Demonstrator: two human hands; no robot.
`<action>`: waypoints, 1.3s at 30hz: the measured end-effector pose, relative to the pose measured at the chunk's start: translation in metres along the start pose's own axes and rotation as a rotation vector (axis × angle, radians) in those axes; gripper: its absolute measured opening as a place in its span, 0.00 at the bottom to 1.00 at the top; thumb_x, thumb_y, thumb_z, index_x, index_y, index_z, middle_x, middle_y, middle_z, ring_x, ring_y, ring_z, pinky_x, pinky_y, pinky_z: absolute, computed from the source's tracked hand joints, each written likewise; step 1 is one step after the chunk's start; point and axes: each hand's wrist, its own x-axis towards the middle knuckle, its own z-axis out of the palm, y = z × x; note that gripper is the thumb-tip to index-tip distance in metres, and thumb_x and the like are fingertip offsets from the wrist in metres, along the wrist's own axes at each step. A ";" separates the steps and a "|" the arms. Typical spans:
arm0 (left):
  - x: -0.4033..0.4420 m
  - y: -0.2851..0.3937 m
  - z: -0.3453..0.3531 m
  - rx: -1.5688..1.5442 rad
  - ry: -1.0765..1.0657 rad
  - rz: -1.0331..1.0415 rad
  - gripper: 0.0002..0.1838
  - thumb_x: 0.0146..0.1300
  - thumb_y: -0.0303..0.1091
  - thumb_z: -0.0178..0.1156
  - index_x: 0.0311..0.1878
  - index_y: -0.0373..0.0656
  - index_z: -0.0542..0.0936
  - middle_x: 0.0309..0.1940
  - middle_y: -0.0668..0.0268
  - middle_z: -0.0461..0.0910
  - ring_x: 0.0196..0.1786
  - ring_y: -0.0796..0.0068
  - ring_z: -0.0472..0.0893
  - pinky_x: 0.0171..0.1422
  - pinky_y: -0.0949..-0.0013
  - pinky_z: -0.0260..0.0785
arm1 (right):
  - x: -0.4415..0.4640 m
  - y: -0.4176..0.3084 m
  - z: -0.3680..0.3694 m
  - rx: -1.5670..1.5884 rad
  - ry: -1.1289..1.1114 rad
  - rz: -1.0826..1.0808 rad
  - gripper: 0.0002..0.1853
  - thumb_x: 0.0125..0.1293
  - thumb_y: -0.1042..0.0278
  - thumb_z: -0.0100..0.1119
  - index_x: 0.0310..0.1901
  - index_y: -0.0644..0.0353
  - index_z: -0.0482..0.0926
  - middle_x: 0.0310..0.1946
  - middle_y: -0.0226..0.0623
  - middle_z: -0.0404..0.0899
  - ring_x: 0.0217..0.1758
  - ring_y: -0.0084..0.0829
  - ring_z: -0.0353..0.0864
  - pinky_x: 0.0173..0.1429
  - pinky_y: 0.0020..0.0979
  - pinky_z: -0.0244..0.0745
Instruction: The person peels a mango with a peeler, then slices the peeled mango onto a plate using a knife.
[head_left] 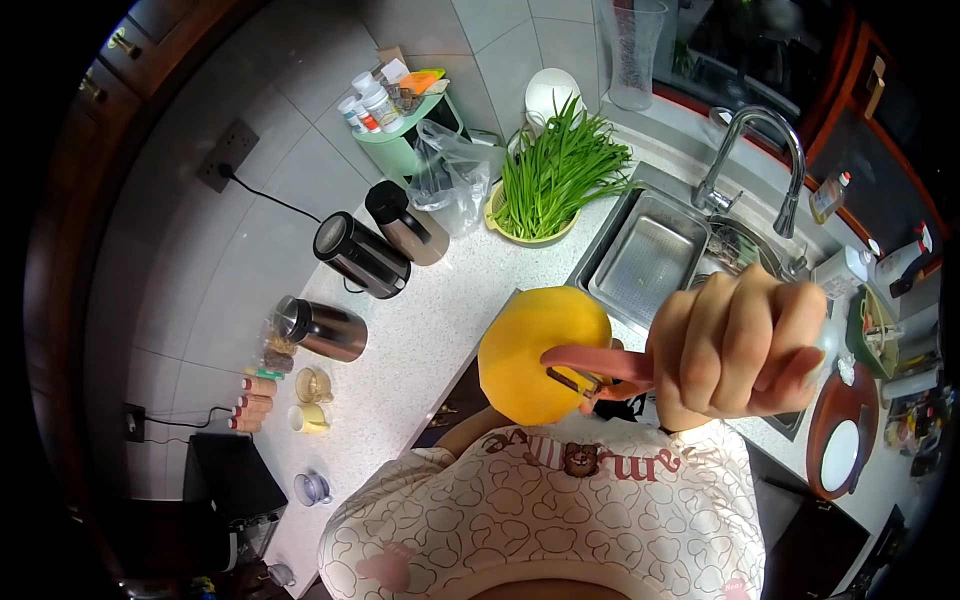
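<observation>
My right hand (735,345) is closed around the handle of a pink peeler (600,362). The peeler's metal blade lies over the right side of a large, smooth yellow fruit or gourd (530,350), whose exact kind I cannot make out. Whether the blade touches the surface is unclear. My left hand (612,388) is mostly hidden behind the yellow piece, with a few fingertips showing at its right edge. It supports the piece from behind and below, in front of my chest.
A sink (650,250) with a metal tray lies ahead, under a tall faucet (750,130). Green leafy stalks (560,180) fill a basket beside it. Dark kettles (360,255) and cups (308,418) line the left counter. A brown board (825,420) with a white plate is right.
</observation>
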 end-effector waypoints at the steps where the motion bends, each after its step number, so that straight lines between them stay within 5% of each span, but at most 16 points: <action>1: 0.000 0.000 0.000 0.001 -0.002 -0.002 0.31 0.66 0.55 0.52 0.64 0.42 0.66 0.55 0.41 0.67 0.38 0.49 0.80 0.22 0.70 0.72 | 0.000 0.000 0.000 0.009 0.006 -0.002 0.15 0.75 0.65 0.44 0.28 0.54 0.58 0.07 0.28 0.64 0.03 0.18 0.59 0.05 0.19 0.57; 26: -0.009 -0.012 0.006 0.032 -0.051 -0.057 0.31 0.66 0.54 0.53 0.64 0.44 0.66 0.56 0.43 0.66 0.39 0.48 0.79 0.24 0.69 0.73 | -0.007 -0.023 0.006 0.094 -0.100 0.007 0.15 0.74 0.64 0.46 0.29 0.60 0.61 0.13 0.35 0.69 0.10 0.26 0.65 0.11 0.25 0.58; 29: -0.010 -0.013 0.007 0.032 -0.061 -0.059 0.31 0.66 0.54 0.53 0.64 0.44 0.66 0.56 0.43 0.66 0.39 0.48 0.79 0.25 0.69 0.73 | -0.002 -0.027 0.006 -0.031 -0.189 0.017 0.15 0.76 0.62 0.40 0.29 0.56 0.57 0.08 0.32 0.67 0.05 0.23 0.64 0.10 0.26 0.71; 32: -0.011 -0.014 0.007 0.031 -0.064 -0.066 0.31 0.66 0.54 0.53 0.64 0.45 0.66 0.56 0.44 0.66 0.39 0.48 0.79 0.25 0.68 0.73 | -0.009 -0.024 0.011 0.023 -0.089 -0.055 0.16 0.74 0.64 0.46 0.28 0.60 0.60 0.14 0.37 0.70 0.10 0.26 0.65 0.10 0.26 0.58; 35: -0.013 -0.015 0.008 0.027 -0.069 -0.069 0.30 0.66 0.54 0.53 0.65 0.45 0.66 0.56 0.44 0.66 0.39 0.48 0.79 0.25 0.68 0.73 | -0.003 -0.027 0.011 -0.076 -0.194 -0.022 0.15 0.75 0.62 0.42 0.29 0.57 0.59 0.08 0.32 0.66 0.06 0.23 0.65 0.11 0.27 0.70; 39: -0.015 -0.016 0.007 0.007 -0.072 -0.074 0.30 0.66 0.54 0.54 0.65 0.45 0.66 0.56 0.44 0.66 0.39 0.48 0.79 0.26 0.68 0.73 | -0.002 -0.026 0.011 -0.064 -0.202 -0.039 0.15 0.75 0.63 0.44 0.28 0.56 0.60 0.08 0.31 0.66 0.06 0.22 0.65 0.11 0.25 0.70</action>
